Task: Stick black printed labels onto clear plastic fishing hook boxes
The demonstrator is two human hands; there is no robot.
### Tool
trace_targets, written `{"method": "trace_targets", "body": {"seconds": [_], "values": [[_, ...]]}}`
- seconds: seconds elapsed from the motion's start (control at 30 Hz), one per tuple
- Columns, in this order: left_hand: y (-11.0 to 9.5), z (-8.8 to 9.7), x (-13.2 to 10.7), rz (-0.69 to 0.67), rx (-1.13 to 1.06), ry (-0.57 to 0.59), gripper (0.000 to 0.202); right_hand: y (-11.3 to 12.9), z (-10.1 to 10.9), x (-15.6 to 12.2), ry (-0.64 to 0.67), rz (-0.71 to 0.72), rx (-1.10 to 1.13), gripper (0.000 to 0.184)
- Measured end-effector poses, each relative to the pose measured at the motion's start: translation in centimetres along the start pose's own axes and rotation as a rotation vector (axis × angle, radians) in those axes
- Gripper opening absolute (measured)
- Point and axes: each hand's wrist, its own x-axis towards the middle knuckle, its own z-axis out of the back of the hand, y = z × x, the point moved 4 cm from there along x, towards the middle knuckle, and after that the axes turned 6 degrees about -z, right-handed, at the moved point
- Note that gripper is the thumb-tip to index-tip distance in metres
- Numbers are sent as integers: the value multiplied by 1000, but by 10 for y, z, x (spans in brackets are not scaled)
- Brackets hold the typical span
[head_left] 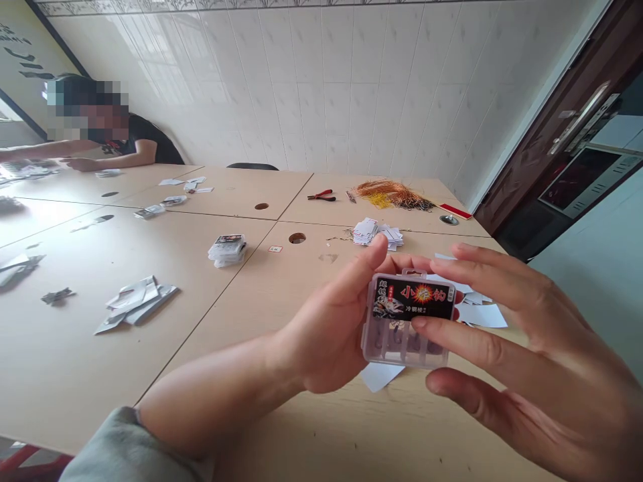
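Observation:
A small clear plastic box with a black, red and yellow printed label is held up over the wooden table. My left hand grips its left side, thumb along the top edge and palm behind it. My right hand comes in from the right with fingers stretched out; two fingertips rest on the front of the box. Small dark items show through the box's clear lower half. White paper slips lie on the table behind and under the box.
A stack of printed cards and another lie further back, with red-handled pliers and a bundle of orange and yellow wires. Folded grey packets lie left. Another person sits at the far left. A dark door stands right.

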Motion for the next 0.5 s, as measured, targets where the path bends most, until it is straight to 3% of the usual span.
{"method": "trace_targets", "body": {"seconds": [0.33,0.5], "values": [[5,2,2,-4,20,16,50,4,-3,0,17,-29,9,20],[8,0,6,15,19,-2,45,3,2,-1,-10,-1,-1,27]]}}
